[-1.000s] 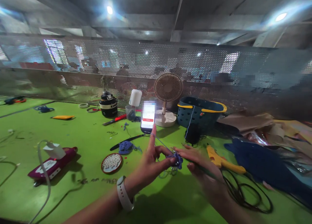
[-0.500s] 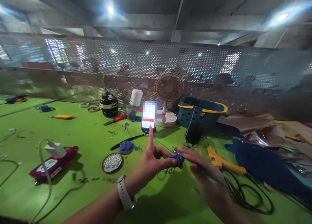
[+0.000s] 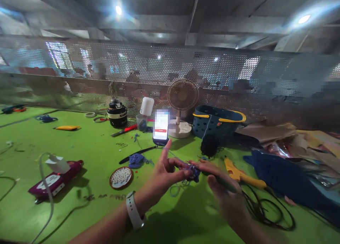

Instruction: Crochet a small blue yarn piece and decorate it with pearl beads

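A small purple crochet piece (image 3: 194,173) hangs between my two hands, above the green table. My left hand (image 3: 166,169) pinches its left side between thumb and fingers, the index finger raised with yarn running from it. My right hand (image 3: 223,187) is closed around a crochet hook (image 3: 187,162), its fingertips at the right edge of the piece; most of the handle is hidden in the palm. A loose pale yarn tail (image 3: 174,190) dangles below. Beyond the raised finger a lit phone (image 3: 160,127) stands upright. Another purple crochet piece (image 3: 136,160) lies to the left.
Left of my hands sit a red dish of white beads (image 3: 121,177) and a maroon power strip (image 3: 55,180). A fan (image 3: 182,95) and a dark blue basket (image 3: 217,122) stand behind. To the right are a yellow glue gun (image 3: 241,175), its cable and dark blue cloth (image 3: 287,180).
The raised left index finger has dropped a little and moved right, off the phone's lower edge. Both hands still hold the crochet work; the whole view has shifted slightly.
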`<action>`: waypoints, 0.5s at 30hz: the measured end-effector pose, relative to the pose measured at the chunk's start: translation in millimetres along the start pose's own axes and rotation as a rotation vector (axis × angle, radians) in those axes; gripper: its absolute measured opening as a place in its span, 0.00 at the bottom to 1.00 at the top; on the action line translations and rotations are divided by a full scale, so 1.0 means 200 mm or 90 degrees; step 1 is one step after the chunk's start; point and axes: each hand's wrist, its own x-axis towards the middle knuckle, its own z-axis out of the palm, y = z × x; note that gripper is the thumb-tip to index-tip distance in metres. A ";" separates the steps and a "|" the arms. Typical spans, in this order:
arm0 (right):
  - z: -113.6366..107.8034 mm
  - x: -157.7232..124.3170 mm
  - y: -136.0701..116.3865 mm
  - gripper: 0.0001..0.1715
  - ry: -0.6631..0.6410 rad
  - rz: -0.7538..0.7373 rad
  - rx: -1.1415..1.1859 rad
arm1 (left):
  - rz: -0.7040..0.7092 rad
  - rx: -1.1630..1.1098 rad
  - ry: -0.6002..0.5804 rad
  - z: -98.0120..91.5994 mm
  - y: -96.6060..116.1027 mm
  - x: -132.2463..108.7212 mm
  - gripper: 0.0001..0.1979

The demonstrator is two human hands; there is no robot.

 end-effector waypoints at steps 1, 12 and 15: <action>0.00 0.00 0.00 0.10 0.000 0.002 0.003 | 0.000 0.000 0.002 0.00 0.00 0.00 0.60; 0.02 0.02 -0.02 0.10 0.000 0.032 0.078 | 0.024 0.028 -0.017 0.00 0.00 0.00 0.57; 0.02 0.02 -0.02 0.10 0.005 0.035 0.077 | 0.031 0.027 -0.026 0.00 0.00 0.00 0.57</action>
